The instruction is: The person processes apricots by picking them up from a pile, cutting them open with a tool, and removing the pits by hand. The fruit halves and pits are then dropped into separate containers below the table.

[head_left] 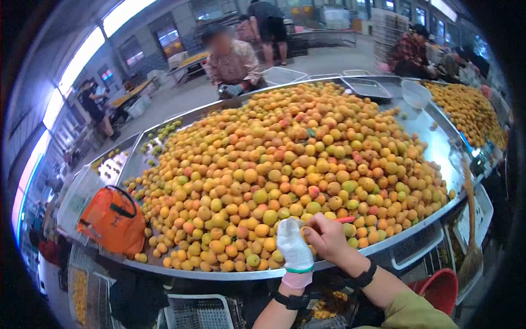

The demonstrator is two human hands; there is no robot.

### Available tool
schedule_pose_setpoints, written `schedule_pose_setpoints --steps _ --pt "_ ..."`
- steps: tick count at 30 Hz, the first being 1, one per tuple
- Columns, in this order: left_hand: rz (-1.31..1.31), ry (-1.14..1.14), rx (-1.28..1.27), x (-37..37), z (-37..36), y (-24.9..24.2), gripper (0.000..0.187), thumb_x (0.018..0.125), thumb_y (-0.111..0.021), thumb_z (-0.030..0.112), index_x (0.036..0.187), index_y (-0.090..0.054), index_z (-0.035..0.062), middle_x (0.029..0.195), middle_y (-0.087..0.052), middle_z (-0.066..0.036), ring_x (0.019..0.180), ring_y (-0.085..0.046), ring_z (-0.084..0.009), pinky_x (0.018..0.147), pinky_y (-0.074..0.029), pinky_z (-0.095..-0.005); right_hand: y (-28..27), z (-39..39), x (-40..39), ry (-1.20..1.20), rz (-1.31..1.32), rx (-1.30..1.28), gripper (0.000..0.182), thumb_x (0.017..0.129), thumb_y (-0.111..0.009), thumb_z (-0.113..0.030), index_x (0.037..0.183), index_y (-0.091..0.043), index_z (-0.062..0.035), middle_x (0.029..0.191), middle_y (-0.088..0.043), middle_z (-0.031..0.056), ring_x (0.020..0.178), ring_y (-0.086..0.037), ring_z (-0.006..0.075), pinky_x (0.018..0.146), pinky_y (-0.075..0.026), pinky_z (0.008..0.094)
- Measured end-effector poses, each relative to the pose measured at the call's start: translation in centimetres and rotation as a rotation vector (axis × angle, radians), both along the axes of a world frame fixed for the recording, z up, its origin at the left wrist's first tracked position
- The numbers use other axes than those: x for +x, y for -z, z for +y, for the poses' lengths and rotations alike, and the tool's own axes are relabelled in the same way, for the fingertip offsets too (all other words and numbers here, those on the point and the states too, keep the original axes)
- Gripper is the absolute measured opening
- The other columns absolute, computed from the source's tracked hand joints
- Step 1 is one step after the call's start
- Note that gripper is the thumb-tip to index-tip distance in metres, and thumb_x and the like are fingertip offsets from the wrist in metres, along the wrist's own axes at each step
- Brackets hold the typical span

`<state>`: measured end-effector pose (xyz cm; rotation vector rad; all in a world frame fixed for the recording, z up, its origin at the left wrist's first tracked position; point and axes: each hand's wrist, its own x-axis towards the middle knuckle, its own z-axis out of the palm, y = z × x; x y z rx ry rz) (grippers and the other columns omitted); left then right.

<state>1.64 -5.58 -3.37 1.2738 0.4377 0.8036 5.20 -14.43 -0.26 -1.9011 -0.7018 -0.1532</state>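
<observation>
A wide heap of yellow-orange apricots [285,159] covers most of a metal-rimmed sorting table [219,275]. Over its near edge, my left hand [295,245] wears a white glove with a green-edged cuff. The gloved fingers are curled, and whatever they hold is hidden. Close against it is my bare right hand [329,238], its fingers closed. A slim red handle [345,219] sticks out from the right hand; the rest of that tool is covered by the fingers. Both hands meet just in front of the nearest apricots.
An orange bag [112,219] sits at the table's left corner. A clear bowl [416,94] and a tray [367,88] lie at the far right. Below are a grey crate [198,312] and a red bucket [441,290]; a broom [470,241] leans right. A person [233,63] sits opposite.
</observation>
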Motion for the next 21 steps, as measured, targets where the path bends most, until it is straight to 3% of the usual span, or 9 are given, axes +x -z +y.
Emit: schedule_pose_setpoints --steps 5,7,14,17,21 --pt "-0.005 0.002 0.111 -0.8 -0.2 -1.0 0.015 0.094 -0.054 0.013 0.091 -0.057 -0.0012 0.082 -0.058 -0.007 0.077 -0.054 -0.0179 0.069 -0.045 -0.0315 -0.4 0.1 -0.2 -0.016 0.026 0.026 0.021 0.085 -0.063 -0.025 0.081 -0.055 -0.0055 0.06 -0.057 0.0129 0.053 -0.06 0.028 0.049 -0.046 0.0348" --pt "-0.063 0.066 -0.057 -0.8 -0.3 -0.6 0.012 0.093 -0.055 0.012 0.091 -0.058 -0.0001 0.083 -0.058 -0.005 0.077 -0.055 -0.0162 0.067 -0.045 -0.0297 -0.5 0.0 -0.3 -0.026 0.025 -0.008 0.023 0.085 -0.063 -0.026 0.081 -0.055 -0.0053 0.06 -0.058 0.0128 0.054 -0.06 0.0282 0.049 -0.047 0.0351" --pt "-0.119 0.075 -0.174 -0.2 0.3 2.5 0.01 0.091 -0.056 0.01 0.091 -0.057 0.0005 0.084 -0.058 -0.005 0.076 -0.055 -0.015 0.066 -0.046 -0.0291 -0.2 0.3 -0.5 -0.069 0.111 0.055 0.026 0.088 -0.061 -0.03 0.084 -0.055 -0.005 0.061 -0.058 0.011 0.053 -0.06 0.0259 0.05 -0.047 0.0332" --pt "-0.123 0.071 -0.164 -0.2 0.3 2.1 0.011 0.091 -0.057 0.011 0.091 -0.057 0.0005 0.084 -0.058 -0.005 0.076 -0.055 -0.0153 0.067 -0.046 -0.0295 0.3 0.2 -0.6 -0.09 0.051 0.106 0.027 0.09 -0.06 -0.031 0.087 -0.054 -0.0047 0.062 -0.058 0.0103 0.054 -0.06 0.0237 0.051 -0.046 0.0328" --pt "-0.093 0.041 0.031 -0.6 0.2 0.8 0.011 0.092 -0.057 0.012 0.091 -0.058 0.0011 0.085 -0.059 -0.005 0.077 -0.056 -0.0156 0.068 -0.046 -0.0296 0.4 0.4 -0.8 -0.08 0.148 0.145 0.028 0.09 -0.059 -0.031 0.088 -0.053 -0.0041 0.06 -0.055 0.009 0.053 -0.058 0.021 0.05 -0.045 0.032"
